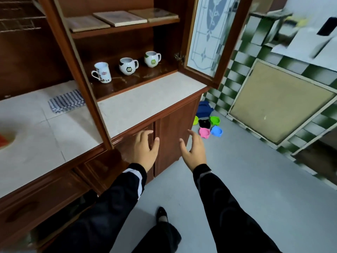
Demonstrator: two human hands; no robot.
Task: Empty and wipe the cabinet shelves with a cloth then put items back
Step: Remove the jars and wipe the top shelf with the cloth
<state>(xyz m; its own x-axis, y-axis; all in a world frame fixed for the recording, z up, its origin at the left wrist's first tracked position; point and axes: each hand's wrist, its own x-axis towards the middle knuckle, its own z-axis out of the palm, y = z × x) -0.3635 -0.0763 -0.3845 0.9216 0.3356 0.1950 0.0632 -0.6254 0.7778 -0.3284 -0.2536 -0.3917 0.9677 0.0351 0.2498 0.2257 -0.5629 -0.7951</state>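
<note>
Evidently the emptying step has not yet begun, judging by the full shelves and the idle cloth. Far up and left of the left fingertips, a folded blue-and-white checked cloth (pixel 66 101) lies on the pale counter, touched by nothing. Above those fingertips, on the dark wooden lower shelf (pixel 145 77), stand a tall white ceramic mug with small printed motifs (pixel 102 72) and a round white mug with black patches (pixel 127 66). Higher up, three flat pale wooden boards (pixel 120 18) lie on the upper shelf. The left hand (pixel 145 150) hangs empty, fingers loosely spread before the lower cupboard doors. A round white mug with green patches (pixel 152 59) sits above the gap between the two hands. The right hand (pixel 194 150) is likewise empty and relaxed. Beyond its fingertips the frosted glass door with a flower pattern (pixel 209 33) stands open.

Next, I judge, the fingers must rise to the mugs and move them onto the counter.

Each mug carries a badge-like label, too small to read.
</note>
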